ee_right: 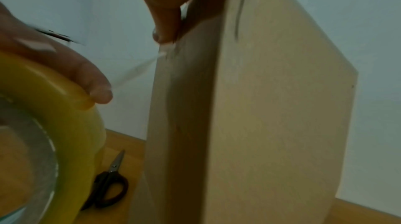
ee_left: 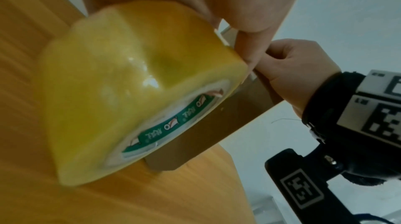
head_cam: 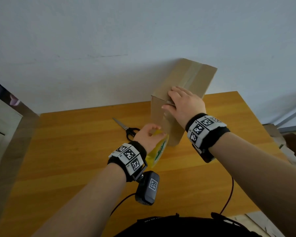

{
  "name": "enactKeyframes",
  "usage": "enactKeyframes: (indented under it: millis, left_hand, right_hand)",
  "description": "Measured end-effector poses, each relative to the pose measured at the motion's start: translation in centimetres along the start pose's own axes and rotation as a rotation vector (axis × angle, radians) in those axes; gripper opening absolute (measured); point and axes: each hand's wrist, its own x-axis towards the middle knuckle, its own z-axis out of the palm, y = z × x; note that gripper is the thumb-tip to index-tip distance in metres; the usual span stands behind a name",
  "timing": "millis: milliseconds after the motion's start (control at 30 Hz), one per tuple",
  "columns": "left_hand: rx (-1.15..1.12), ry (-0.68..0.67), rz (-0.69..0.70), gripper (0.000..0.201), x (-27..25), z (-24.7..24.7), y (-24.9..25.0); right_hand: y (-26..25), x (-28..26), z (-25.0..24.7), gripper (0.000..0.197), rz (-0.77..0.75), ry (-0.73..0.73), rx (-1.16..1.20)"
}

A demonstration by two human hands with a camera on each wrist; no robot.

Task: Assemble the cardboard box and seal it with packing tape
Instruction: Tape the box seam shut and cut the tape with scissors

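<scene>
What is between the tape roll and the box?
A strip of clear tape, running from the tape roll to where the right hand pins it on the box; the right wrist view shows it.

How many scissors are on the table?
1: black-handled scissors on the table, left of the cardboard box, beyond the left hand; others could hide behind the box.

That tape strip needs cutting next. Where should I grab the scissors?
Take the scissors by the black handle loops, coming from the near side: they lie flat and closed on the table, loops toward you, blades pointing away.
</scene>
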Motion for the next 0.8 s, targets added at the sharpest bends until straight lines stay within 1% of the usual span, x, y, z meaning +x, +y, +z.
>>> enactKeyframes:
  millis: [100, 133, 267, 333, 433, 500, 567, 633, 800]
  left_hand:
    - [0.006, -0.008, 0.013, 0.032, -0.13, 0.10, -0.76]
    - [-0.001, -0.005, 0.016, 0.032, -0.20, 0.10, -0.78]
    - [-0.004, 0.004, 0.036, 0.028, -0.24, 0.11, -0.17]
    - [0.003, 0.001, 0.035, 0.029, -0.26, 0.12, 0.08]
    - [-0.018, -0.004, 0.011, 0.027, -0.28, 0.03, -0.09]
    - [-0.020, -0.001, 0.003, 0.025, -0.34, -0.09, -0.23]
    - [-0.001, 0.001, 0.005, 0.029, -0.29, -0.21, -0.44]
    - [-0.001, -0.001, 0.010, 0.030, -0.39, -0.38, -0.41]
    - [0.017, 0.004, 0.019, 0.024, -0.53, -0.67, -0.37]
  right_hand:
    - [0.24, -0.63, 0.68, 0.072, -0.019, -0.050, -0.044]
    - [0.30, -0.68, 0.74, 0.073, -0.028, -0.050, -0.050]
    - [0.61, -0.44, 0.67, 0.065, -0.013, -0.052, -0.020]
    - [0.68, -0.40, 0.71, 0.065, -0.013, -0.055, -0.022]
    - [0.65, -0.36, 0.42, 0.070, -0.014, -0.041, 0.026]
    - [0.77, -0.32, 0.24, 0.066, -0.031, -0.031, 0.062]
    - [0.98, -0.42, 0.28, 0.059, -0.062, -0.037, 0.039]
    - [1.09, -0.55, 0.50, 0.057, -0.062, -0.030, 0.013]
    - [1.01, -0.20, 0.75, 0.057, -0.045, -0.010, 0.022]
